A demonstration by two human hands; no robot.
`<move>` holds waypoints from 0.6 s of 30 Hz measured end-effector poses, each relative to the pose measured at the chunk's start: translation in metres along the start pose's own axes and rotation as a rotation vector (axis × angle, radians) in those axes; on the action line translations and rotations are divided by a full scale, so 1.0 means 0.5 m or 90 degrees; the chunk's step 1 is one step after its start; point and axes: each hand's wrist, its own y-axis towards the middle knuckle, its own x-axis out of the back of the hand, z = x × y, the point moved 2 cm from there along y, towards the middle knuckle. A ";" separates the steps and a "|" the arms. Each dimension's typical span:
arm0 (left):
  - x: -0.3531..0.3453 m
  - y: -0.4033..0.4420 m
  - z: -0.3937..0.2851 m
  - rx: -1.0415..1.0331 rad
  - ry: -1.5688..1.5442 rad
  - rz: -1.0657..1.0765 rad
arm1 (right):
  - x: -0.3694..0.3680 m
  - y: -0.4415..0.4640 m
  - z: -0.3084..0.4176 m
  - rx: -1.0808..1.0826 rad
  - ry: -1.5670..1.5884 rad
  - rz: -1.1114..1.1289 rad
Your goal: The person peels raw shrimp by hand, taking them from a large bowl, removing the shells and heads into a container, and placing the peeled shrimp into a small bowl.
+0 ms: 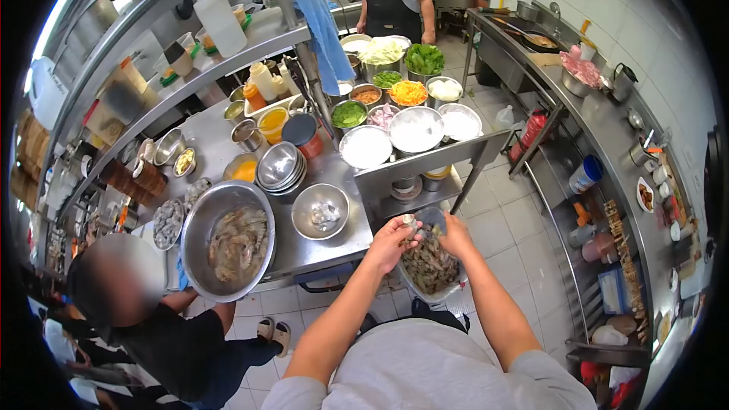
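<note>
Over a plastic tub of shrimp shells and heads, my left hand is closed with a greyish peeled shrimp between its fingers. My right hand is beside it at the tub's right side, its fingers curled inward. What those fingers grip, if anything, is too small to make out. A steel bowl with a few peeled shrimp stands on the counter to the left. Further left, a large steel bowl holds unpeeled shrimp.
Steel bowls are stacked behind. Chopped vegetables and covered pots stand ahead by a steel panel. A co-worker in black is at my left; a person in an apron stands at the back. A steel counter runs along the right.
</note>
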 end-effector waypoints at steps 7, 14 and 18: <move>0.011 0.058 0.042 -0.167 0.094 -0.097 | 0.041 -0.038 0.107 -0.110 0.597 0.208; 0.016 0.047 0.028 -0.205 0.167 -0.058 | 0.000 -0.039 0.107 -0.190 0.732 0.267; 0.055 0.021 0.003 -0.230 0.468 -0.116 | -0.007 -0.031 0.112 -0.091 0.565 0.201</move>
